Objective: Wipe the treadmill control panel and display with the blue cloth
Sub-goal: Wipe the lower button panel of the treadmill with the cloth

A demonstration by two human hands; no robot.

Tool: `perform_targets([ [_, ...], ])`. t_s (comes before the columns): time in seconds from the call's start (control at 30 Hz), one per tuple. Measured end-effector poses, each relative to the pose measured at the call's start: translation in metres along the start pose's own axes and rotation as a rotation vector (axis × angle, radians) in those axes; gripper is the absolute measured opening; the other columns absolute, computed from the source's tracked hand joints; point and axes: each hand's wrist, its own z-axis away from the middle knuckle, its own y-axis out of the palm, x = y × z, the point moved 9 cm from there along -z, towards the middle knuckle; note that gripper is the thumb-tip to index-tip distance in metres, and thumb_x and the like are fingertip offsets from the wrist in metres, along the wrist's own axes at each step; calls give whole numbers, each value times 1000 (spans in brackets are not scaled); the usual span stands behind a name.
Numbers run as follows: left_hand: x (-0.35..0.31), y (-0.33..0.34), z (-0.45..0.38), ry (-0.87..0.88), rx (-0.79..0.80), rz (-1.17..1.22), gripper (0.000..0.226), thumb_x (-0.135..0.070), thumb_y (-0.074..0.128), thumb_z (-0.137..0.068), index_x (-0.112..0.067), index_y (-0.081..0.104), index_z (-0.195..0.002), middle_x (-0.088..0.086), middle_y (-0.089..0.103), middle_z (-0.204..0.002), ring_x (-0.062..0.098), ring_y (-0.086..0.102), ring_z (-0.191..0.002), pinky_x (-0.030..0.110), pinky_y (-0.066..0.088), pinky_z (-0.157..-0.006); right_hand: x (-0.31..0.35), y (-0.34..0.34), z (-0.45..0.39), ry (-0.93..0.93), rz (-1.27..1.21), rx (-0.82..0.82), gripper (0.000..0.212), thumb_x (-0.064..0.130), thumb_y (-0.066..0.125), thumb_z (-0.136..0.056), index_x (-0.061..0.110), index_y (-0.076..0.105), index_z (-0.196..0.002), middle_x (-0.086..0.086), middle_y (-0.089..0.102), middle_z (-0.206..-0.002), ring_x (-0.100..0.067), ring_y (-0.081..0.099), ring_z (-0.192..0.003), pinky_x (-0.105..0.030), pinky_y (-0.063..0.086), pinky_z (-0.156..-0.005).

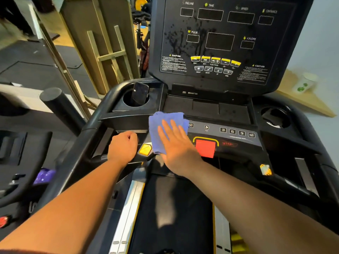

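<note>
A folded blue cloth point(165, 123) lies on the left part of the treadmill's lower control panel point(236, 133). My right hand point(176, 145) presses flat on the cloth with straight fingers. My left hand point(123, 146) is curled around the black handlebar point(100, 116) just left of a yellow button point(145, 149). The upright display point(220, 41) above is black, with wet droplets and streaks on its left middle part. A red stop button point(205, 148) sits right of my right hand.
A dark phone point(140, 94) stands in the left cup holder; the right cup holder point(275, 116) holds something pale. Wooden frames point(108, 52) lean at the back left. Another machine point(22, 153) is on the left. A paper cup point(304, 84) sits on a board at right.
</note>
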Motion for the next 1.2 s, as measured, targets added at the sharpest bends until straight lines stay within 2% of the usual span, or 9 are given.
perform_targets([
  [0.13, 2, 1, 0, 5, 2, 1, 37, -24, 41, -102, -14, 68, -79, 4, 67, -75, 22, 63, -74, 36, 49, -67, -30, 6, 41, -110, 106, 60, 77, 45, 40, -87, 8, 32, -155, -12, 27, -164, -33, 23, -152, -48, 22, -123],
  [0.23, 1, 0, -1, 8, -7, -18, 38, -25, 41, -101, -13, 69, -80, 6, 68, -77, 21, 62, -73, 31, 44, -61, -58, 1, 35, 74, 91, -1, 77, 40, 56, -88, 1, 37, -151, -18, 33, -160, -38, 28, -149, -51, 23, -121],
  [0.33, 2, 0, -1, 1, -8, -16, 38, -24, 41, -101, -10, 70, -81, 8, 68, -77, 24, 63, -74, 30, 45, -60, -41, -10, -8, 215, 38, -38, 72, 44, 31, -100, -2, 27, -154, -24, 21, -163, -44, 16, -151, -57, 21, -122],
  [0.43, 2, 1, -2, -5, -4, -18, 37, -25, 41, -99, -9, 69, -80, 9, 68, -76, 29, 64, -75, 38, 50, -64, 1, 0, -27, 66, 33, 46, 77, 48, 38, -102, 4, 9, -159, -18, 0, -167, -41, -3, -154, -55, 8, -125],
  [0.57, 4, 2, -3, -7, -13, -20, 37, -23, 41, -100, -7, 67, -79, 11, 66, -75, 31, 62, -73, 32, 43, -59, 7, 4, 16, -189, 16, 17, 71, 39, 45, -94, 6, 32, -155, -14, 25, -165, -35, 20, -153, -49, 18, -124],
  [0.67, 5, 3, -3, 7, -8, -5, 38, -24, 41, -102, -6, 68, -82, 14, 68, -77, 31, 65, -76, 33, 45, -59, -35, -3, 42, -101, -16, -4, 75, 40, 40, -87, 5, 36, -153, -13, 32, -162, -33, 26, -151, -49, 22, -123],
  [0.83, 4, 2, -3, 15, -3, -24, 40, -26, 40, -103, -7, 70, -84, 12, 70, -81, 29, 67, -80, 36, 51, -65, -47, -11, -3, 229, 23, -79, 72, 40, 45, -101, 1, 21, -156, -17, 16, -166, -38, 11, -154, -51, 11, -124],
  [0.97, 3, 1, -2, -4, 7, -13, 40, -32, 38, -96, -12, 67, -77, 9, 68, -75, 31, 65, -76, 45, 57, -71, 7, -1, -29, 20, 54, 30, 77, 47, 42, -101, 7, 11, -159, -17, 4, -168, -40, -1, -154, -50, -2, -123],
  [1.2, 4, 2, -3, 17, -4, -13, 39, -25, 41, -100, -6, 69, -81, 13, 69, -78, 31, 65, -76, 34, 47, -61, -46, -6, 48, -44, 16, -66, 73, 37, 43, -85, 3, 40, -151, -15, 36, -159, -34, 30, -149, -52, 29, -119],
])
